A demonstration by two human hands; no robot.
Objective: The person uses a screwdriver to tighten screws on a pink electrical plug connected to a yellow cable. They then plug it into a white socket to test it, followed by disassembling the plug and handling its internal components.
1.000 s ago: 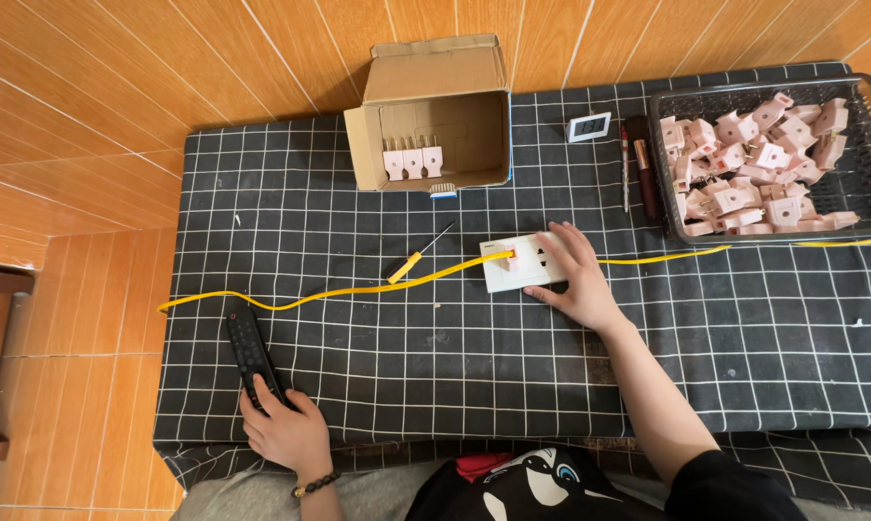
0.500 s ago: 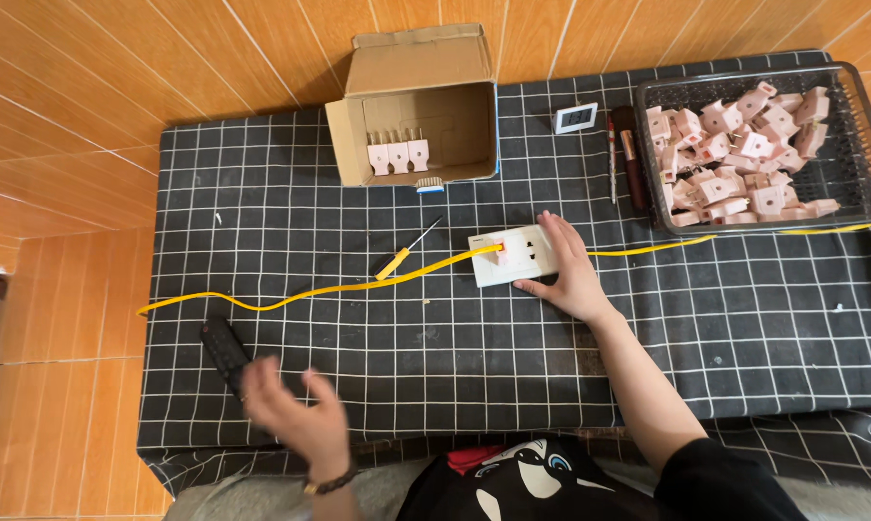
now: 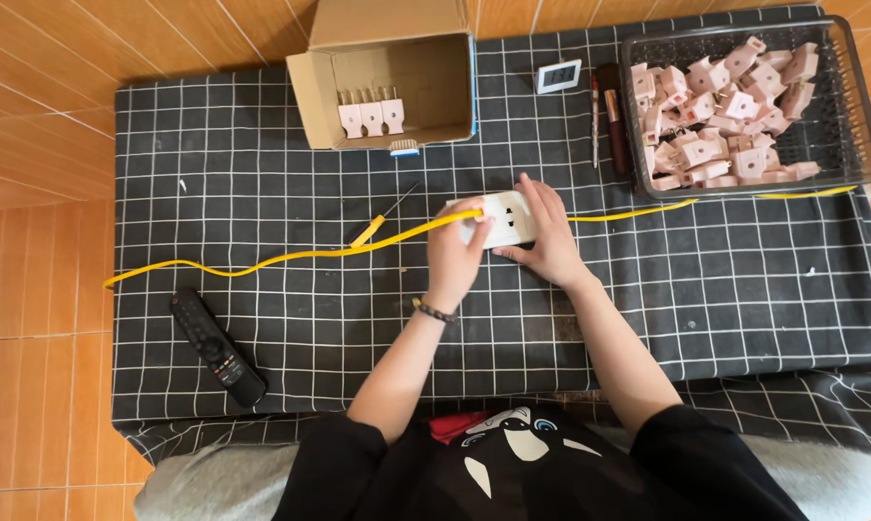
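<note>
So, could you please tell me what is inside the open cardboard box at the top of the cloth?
Inside the cardboard box, three pink plugs stand side by side near its lower wall. The rest of the visible floor looks bare; the far corners under the top flap are hidden.

We wear a black short-sleeved top with a cartoon face printed on the chest in white, grey and red. Our forearms are bare. A dark beaded bracelet circles the wrist of our left hand; our right hand wears nothing.
</note>
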